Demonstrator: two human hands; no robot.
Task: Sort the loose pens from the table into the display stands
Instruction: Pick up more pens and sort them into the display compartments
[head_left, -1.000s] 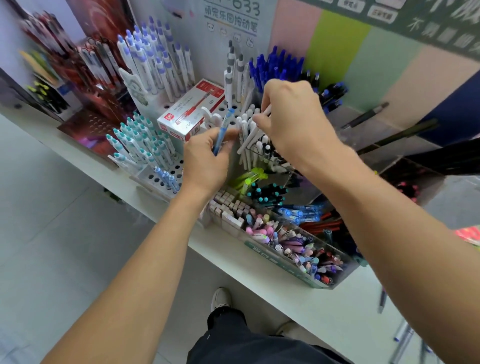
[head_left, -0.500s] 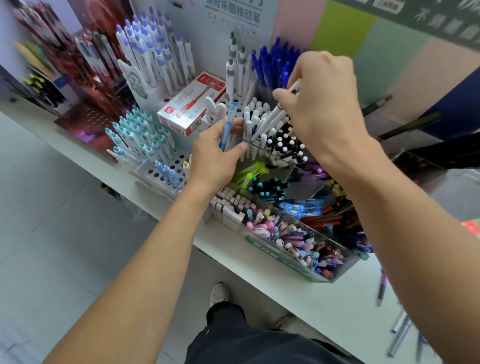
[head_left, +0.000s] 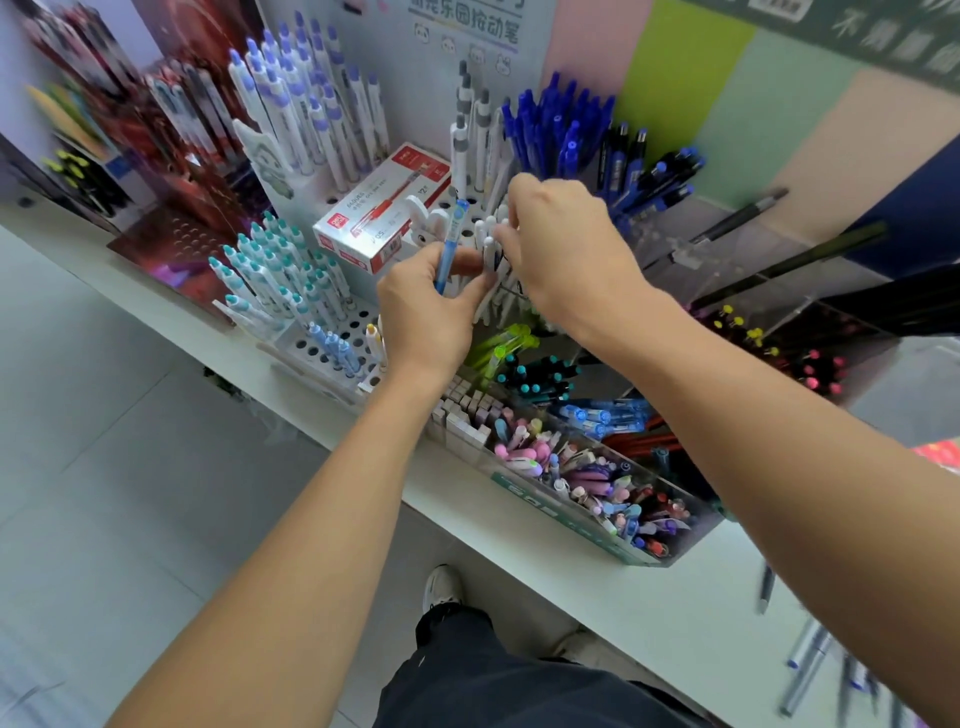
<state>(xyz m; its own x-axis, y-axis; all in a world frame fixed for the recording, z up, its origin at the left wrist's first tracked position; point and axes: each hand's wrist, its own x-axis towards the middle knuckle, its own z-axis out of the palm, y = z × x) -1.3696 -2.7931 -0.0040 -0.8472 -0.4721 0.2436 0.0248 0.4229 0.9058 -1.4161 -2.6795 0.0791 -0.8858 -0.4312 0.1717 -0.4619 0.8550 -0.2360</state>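
Left hand (head_left: 426, 317) gripping blue pen (head_left: 451, 244), boxed pens (head_left: 382, 208) marked "12", perhaps

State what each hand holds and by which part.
Left hand grips a translucent blue plastic pen by its lower barrel. Right hand has its fingers among white pens; any hold there is hidden.

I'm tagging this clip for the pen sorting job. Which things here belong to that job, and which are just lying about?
Part of the job:
- left hand, gripping a light blue pen
- right hand, at the white pens in their stand
- loose pens on the table

Just lying about:
- red and white box
- clear tub of mixed pastel pens
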